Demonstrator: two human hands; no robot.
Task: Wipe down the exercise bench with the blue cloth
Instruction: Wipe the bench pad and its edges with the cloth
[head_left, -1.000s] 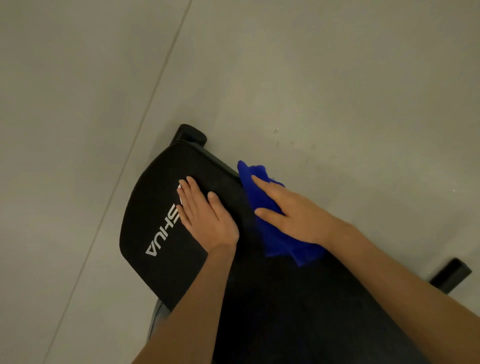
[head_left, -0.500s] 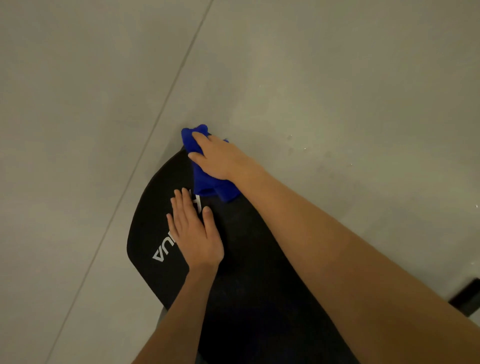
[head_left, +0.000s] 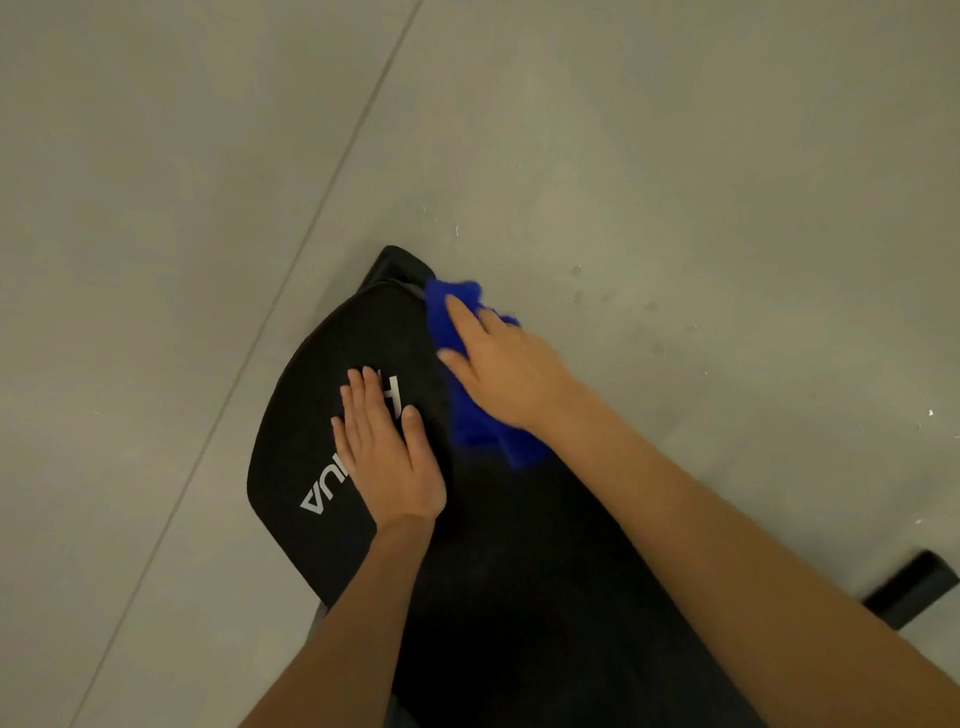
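Observation:
The black padded exercise bench (head_left: 311, 405) runs from the lower right up to its rounded end at centre, with white lettering partly under my left hand. My left hand (head_left: 387, 449) lies flat on the pad, fingers together. My right hand (head_left: 506, 371) presses the blue cloth (head_left: 478, 426) against the bench's right edge near the top end. The cloth bunches out above the fingertips and below the palm. Both forearms reach in from the bottom of the view.
A black bench foot (head_left: 400, 262) sticks out past the top end of the pad. Another black foot bar (head_left: 911, 592) shows at the lower right. Grey floor (head_left: 675, 156) with a thin seam line (head_left: 332, 176) surrounds the bench.
My right hand with the cloth swept up to the bench's top end, then came back down along the right edge. My left hand stayed flat on the pad.

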